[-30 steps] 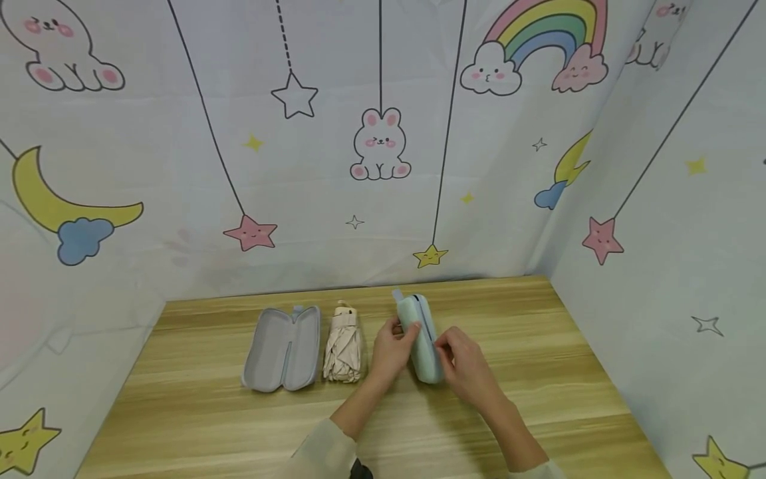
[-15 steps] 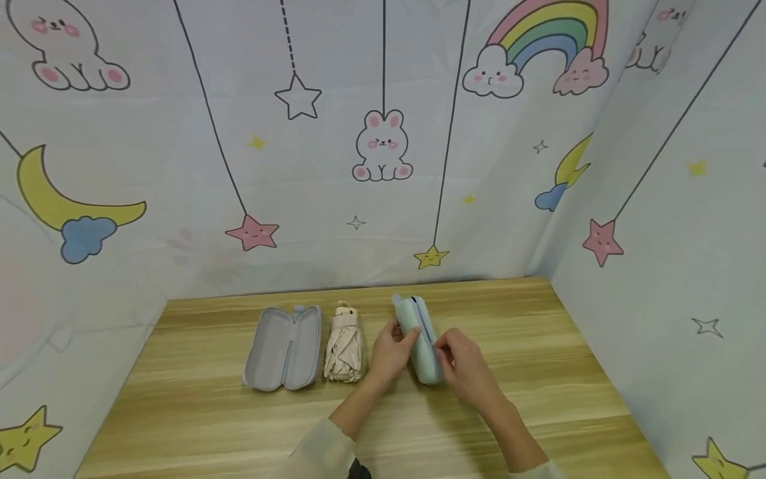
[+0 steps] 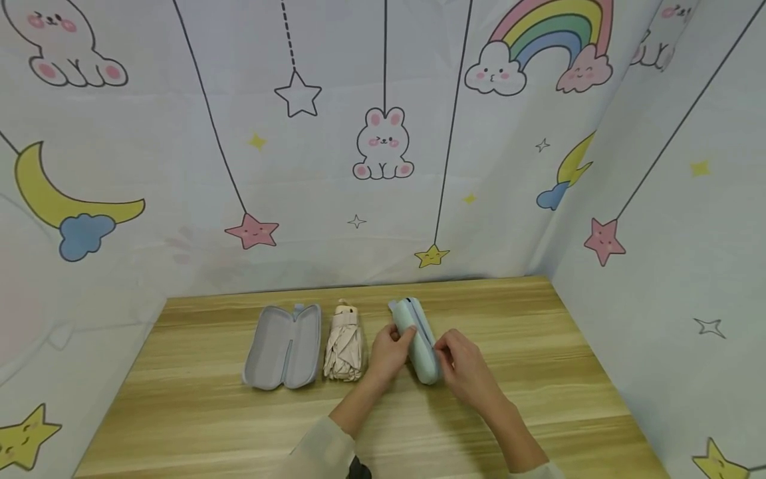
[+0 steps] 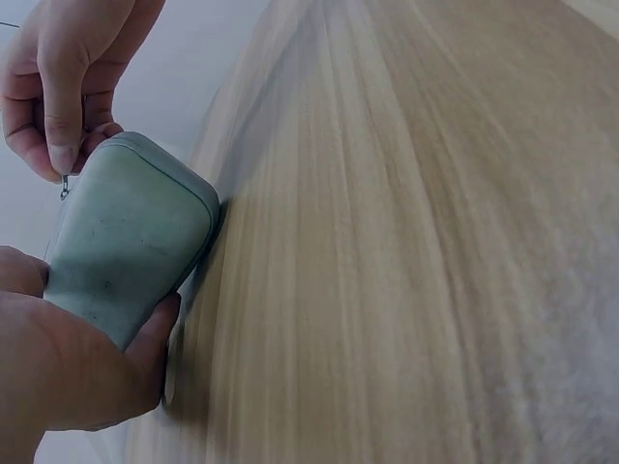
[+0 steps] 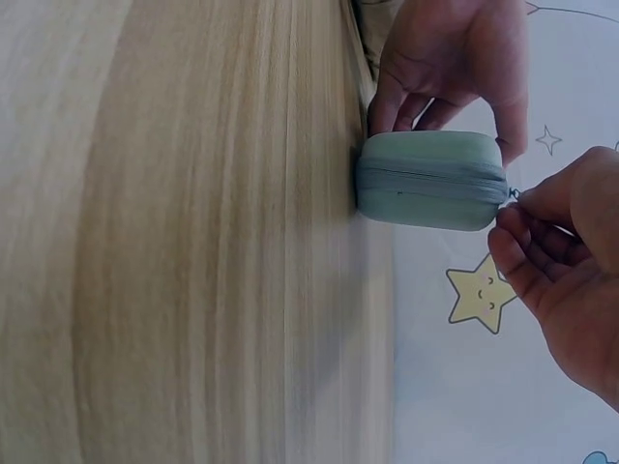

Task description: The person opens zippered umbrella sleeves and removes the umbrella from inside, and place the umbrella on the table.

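A pale mint-green zip case [image 3: 423, 359] stands on its narrow edge on the table, its zip running along the top. My left hand [image 3: 389, 352] grips its left side, thumb over the upper part. On the right, my right hand [image 3: 465, 367] pinches the small metal zip pull [image 5: 514, 194] between thumb and fingers, near the middle of the zip. From the left wrist view, the pull hangs just below the right thumb, beside the rounded end of the case [image 4: 135, 227]. Whatever lies inside the case is hidden.
Left of the case lies a folded beige umbrella [image 3: 344, 346]. Further left, a grey hard case [image 3: 281, 349] lies spread open. The wood-grain table [image 3: 239, 432] ends at a printed cloth backdrop [image 3: 323, 173] behind and at the right.
The far end of the mint case has tipped a little left and towards me, and the dark slit at its zip looks narrower. Both hands stay nearly in place.
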A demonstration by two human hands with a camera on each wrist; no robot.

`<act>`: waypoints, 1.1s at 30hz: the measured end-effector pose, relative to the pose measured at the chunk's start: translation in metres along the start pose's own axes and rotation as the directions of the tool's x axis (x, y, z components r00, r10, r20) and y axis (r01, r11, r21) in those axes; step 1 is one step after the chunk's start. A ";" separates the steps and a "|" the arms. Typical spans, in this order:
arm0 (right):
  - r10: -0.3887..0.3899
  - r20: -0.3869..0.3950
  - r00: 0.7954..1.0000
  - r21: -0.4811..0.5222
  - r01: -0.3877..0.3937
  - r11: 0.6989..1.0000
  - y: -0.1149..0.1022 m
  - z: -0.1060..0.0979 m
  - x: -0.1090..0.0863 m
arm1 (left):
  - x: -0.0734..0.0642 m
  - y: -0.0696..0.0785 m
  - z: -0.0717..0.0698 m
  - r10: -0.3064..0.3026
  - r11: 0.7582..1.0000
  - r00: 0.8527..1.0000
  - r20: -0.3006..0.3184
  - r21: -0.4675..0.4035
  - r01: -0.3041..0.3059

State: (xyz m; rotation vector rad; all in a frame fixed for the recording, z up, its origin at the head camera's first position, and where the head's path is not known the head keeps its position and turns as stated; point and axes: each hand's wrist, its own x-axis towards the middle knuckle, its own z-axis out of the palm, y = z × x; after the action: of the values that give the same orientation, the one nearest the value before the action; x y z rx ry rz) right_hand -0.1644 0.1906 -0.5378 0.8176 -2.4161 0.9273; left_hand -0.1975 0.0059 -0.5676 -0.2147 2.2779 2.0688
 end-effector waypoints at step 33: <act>0.013 0.088 0.996 0.016 -0.015 1.000 0.000 -0.011 -0.007 | -0.002 0.005 -0.003 -0.073 0.994 0.996 0.049 -0.077 0.076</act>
State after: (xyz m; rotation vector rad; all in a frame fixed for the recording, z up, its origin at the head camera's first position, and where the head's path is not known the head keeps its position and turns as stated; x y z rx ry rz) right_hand -0.1570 0.2011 -0.5339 0.8653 -2.4950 0.9360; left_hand -0.1960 0.0039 -0.5616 -0.2489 2.1304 2.1059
